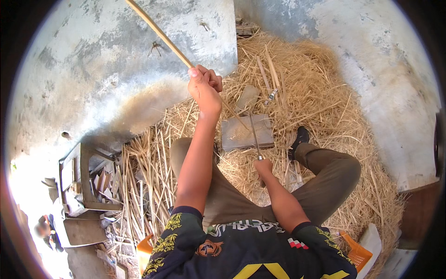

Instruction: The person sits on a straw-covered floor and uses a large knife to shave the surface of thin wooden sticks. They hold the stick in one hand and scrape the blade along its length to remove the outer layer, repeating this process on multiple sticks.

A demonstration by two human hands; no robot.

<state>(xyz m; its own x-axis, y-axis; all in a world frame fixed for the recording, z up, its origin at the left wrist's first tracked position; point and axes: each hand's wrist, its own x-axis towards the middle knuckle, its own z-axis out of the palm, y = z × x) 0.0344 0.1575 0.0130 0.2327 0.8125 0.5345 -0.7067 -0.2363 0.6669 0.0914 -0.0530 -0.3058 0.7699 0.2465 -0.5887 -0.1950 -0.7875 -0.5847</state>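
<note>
A long, thin, pale stick [160, 35], probably bamboo, is held in my raised left hand [206, 90], with the fingers closed around it. It slants from the upper left down past my hand to a wooden block [230, 135] between my legs. My right hand [264, 168] grips the handle of a long-bladed knife [254, 130]. The blade points away from me over the block, close beside the stick's lower end. Whether blade and stick touch, I cannot tell.
Shavings [316, 69] heap around the block and my legs. Beyond it lie a flat greyish piece [248, 96] and a small metal-ended tool [272, 96]. Long strips [151, 181] and a wooden frame [88, 179] are at left. Walls [381, 60] rise behind. Another person [45, 230] appears far left.
</note>
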